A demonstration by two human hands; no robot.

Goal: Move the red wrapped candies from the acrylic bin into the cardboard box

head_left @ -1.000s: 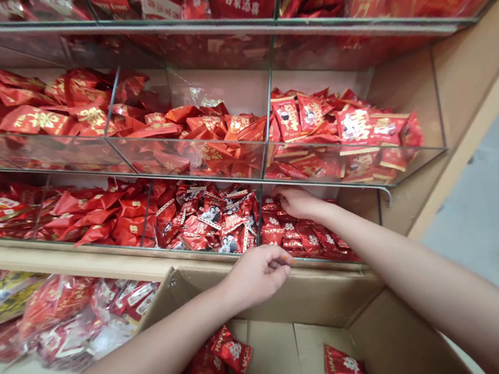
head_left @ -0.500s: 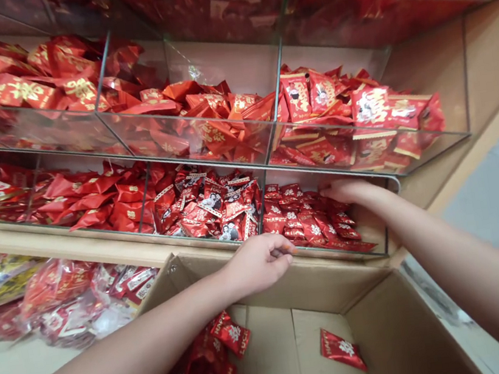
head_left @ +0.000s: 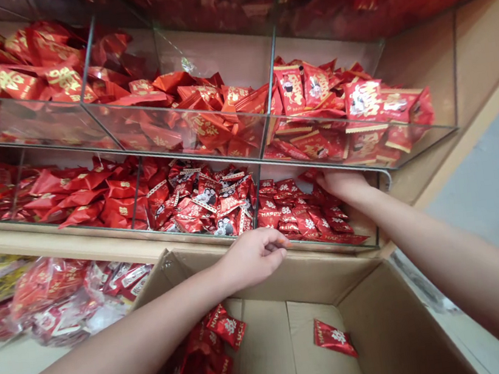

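Note:
My left hand (head_left: pixel 255 258) hangs over the far wall of a cardboard box (head_left: pixel 385 310), just in front of the lowest shelf. Its fingers are curled towards the thumb, and no packet shows in them; a small orange spot shows at a fingertip. Deep in the lower right compartment, my right hand (head_left: pixel 345 185) touches small red candy packets (head_left: pixel 302 217) printed in white and gold. The upper bin and the packets partly hide its fingers, so its grip is unclear. Inside the box, one red packet (head_left: pixel 334 338) lies apart, with a pile of packets (head_left: pixel 204 371) partly behind my left forearm.
Clear dividers split the shelves into bins. Above sit larger red packets (head_left: pixel 364 101); left of my right hand are red packets with black-and-white figures (head_left: pixel 207 198). Plastic bags of goods (head_left: pixel 56 292) lie under the shelf. A wooden side panel (head_left: pixel 485 58) bounds the right.
The view has shifted slightly, moving the shelves a little left and up. My right hand has shifted slightly among the packets; my left hand keeps its curled pose over the box.

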